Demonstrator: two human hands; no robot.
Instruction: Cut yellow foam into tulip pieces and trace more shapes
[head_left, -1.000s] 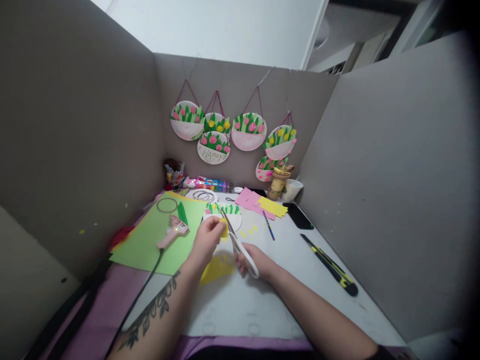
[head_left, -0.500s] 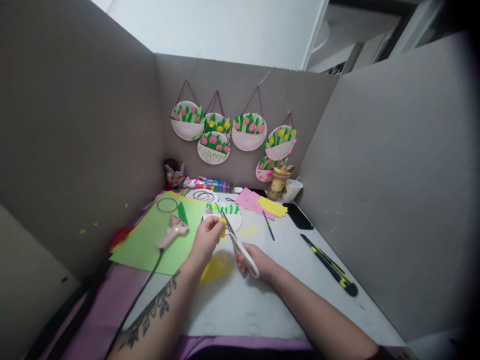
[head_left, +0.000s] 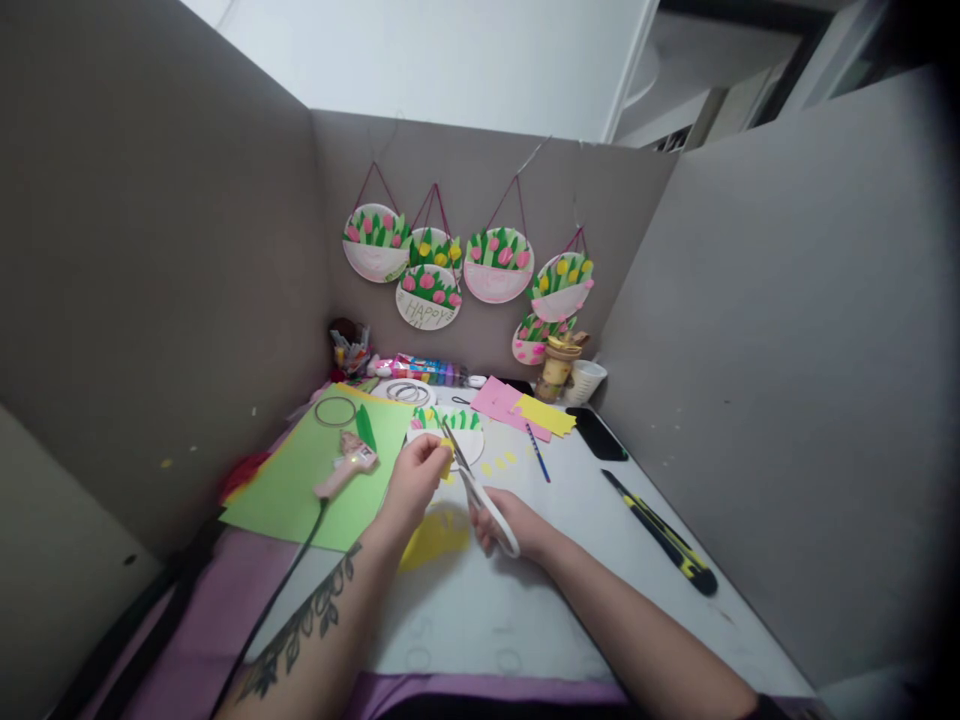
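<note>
My left hand (head_left: 420, 472) pinches a small piece of yellow paper (head_left: 448, 462) above the table. In my right hand (head_left: 504, 522) is a pair of scissors (head_left: 480, 497) with white handles, its blades pointing up and away, right beside the yellow paper. Whether the blades touch the paper I cannot tell. Behind both hands lies a white paper-plate basket (head_left: 471, 441) with green paper leaves and small yellow and pink bits, partly hidden by my left hand. A larger yellow paper scrap (head_left: 436, 537) rests on the table below my hands. Small yellow cut-outs (head_left: 499, 463) lie right of the plate.
On the left, a pink glue gun (head_left: 349, 470) with a cord lies on green paper sheets (head_left: 289, 490). To the right are a pencil (head_left: 538, 452), a black phone (head_left: 598, 433) and a utility knife (head_left: 664, 535). Finished plate baskets (head_left: 499, 285) hang on the grey back panel (head_left: 480, 160).
Hands, scissors and yellow paper stay almost in place. The whole view has shifted very slightly.
</note>
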